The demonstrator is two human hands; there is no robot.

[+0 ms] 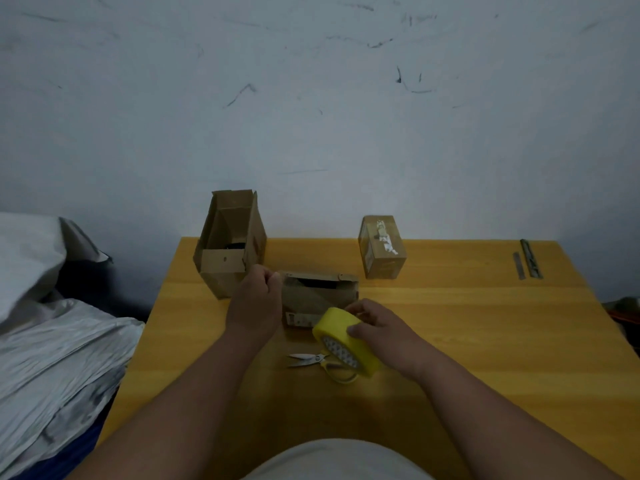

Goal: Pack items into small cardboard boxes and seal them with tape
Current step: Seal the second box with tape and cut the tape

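Note:
A small cardboard box [317,296] lies in the middle of the yellow table [467,323], a dark item showing in the gap under its top flap. My left hand [256,299] is at the box's left end with fingers curled; whether it pinches a flap or a tape end I cannot tell. My right hand [375,327] grips a yellow roll of tape [346,341] just in front of the box's right corner. Scissors with yellow handles [320,363] lie on the table below the roll.
A taller open cardboard box [228,244] stands at the back left with something dark inside. A closed, taped box [382,245] stands at the back right. Two metal strips [528,259] lie at the far right edge. Grey-white bags [52,323] are piled left of the table.

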